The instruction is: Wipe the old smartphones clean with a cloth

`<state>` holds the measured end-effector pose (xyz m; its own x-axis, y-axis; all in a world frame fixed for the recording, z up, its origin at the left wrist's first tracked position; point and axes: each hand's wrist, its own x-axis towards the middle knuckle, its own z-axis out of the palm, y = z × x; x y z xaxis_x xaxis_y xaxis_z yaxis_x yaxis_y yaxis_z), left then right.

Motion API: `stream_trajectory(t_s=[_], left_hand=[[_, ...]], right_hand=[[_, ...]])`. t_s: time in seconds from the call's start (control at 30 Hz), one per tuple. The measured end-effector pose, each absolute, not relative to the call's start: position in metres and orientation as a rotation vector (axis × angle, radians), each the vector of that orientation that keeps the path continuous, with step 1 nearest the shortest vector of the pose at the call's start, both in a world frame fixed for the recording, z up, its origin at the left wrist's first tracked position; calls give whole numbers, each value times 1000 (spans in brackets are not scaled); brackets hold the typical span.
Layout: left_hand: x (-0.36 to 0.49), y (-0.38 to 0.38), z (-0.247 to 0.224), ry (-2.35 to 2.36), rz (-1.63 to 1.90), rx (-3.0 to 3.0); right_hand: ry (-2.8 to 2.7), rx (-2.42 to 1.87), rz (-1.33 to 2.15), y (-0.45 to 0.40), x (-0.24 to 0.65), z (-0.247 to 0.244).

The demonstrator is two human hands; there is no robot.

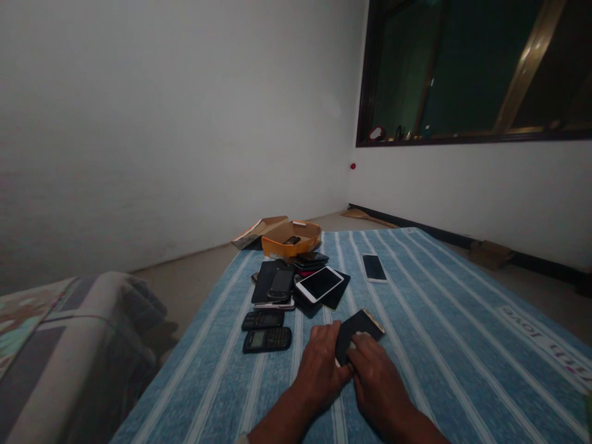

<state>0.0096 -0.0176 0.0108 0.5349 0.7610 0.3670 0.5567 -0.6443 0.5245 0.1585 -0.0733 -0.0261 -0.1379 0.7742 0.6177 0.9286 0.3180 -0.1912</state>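
Note:
A dark smartphone with a pale gold edge lies tilted between my two hands, low over the striped cloth. My left hand is closed on its left edge, thumb near the bottom corner. The fingers of my right hand are bunched over the phone's lower right part, pinching a small white scrap, maybe tissue or cloth. Two keypad phones, the nearer one and the farther one, lie left of my hands. Beyond them is a pile of phones, topped by a white smartphone.
An orange cardboard box stands open behind the pile, a small phone inside. Another white smartphone lies apart at the right. Everything rests on a blue striped cloth. A covered piece of furniture is at left; a window is at upper right.

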Motion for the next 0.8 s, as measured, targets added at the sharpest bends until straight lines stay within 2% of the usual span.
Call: stream_trajectory(t_s=[0.27, 0.5, 0.8], left_hand=[[8, -17, 15, 1074, 764, 2360], [4, -12, 11, 987, 785, 2349], [0, -9, 8, 990, 710, 2298]], right_hand=[[-1864, -1617, -257, -61, 189, -21], [-1979, -1341, -294, -70, 160, -36], [-1894, -1562, -133, -61, 202, -18]])
